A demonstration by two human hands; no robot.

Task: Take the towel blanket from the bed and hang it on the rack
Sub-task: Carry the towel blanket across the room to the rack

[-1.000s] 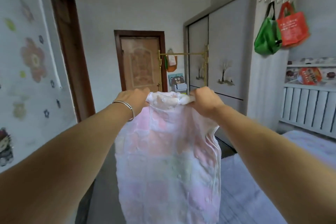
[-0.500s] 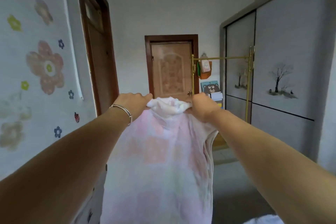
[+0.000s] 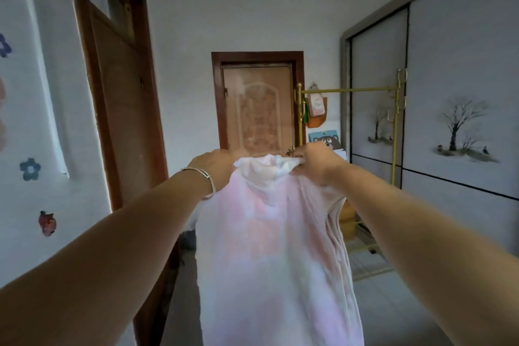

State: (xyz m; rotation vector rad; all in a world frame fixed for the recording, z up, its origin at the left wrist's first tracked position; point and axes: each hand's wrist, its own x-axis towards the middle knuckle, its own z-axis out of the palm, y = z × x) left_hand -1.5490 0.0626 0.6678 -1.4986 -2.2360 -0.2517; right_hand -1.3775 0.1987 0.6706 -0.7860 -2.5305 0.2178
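Note:
The pink and white towel blanket (image 3: pixel 269 247) hangs down in front of me, held up by its top edge. My left hand (image 3: pixel 214 166), with a silver bangle on the wrist, grips the top left of the blanket. My right hand (image 3: pixel 316 161) grips the top right. Both arms are stretched forward at chest height. The gold clothes rack (image 3: pixel 348 90) stands ahead and to the right, beyond my right hand, its top bar bare. The blanket hides the floor right in front of me.
A brown door (image 3: pixel 258 109) is straight ahead, another wooden door (image 3: pixel 120 98) stands on the left wall. A grey sliding wardrobe (image 3: pixel 460 93) with tree pictures lines the right side. Small bags (image 3: pixel 316 109) hang at the rack's left post.
The view has turned left and moved forward: the bed and hanging bags on the right are gone from view, and the gold rack and far door are nearer. Both hands keep the blanket.

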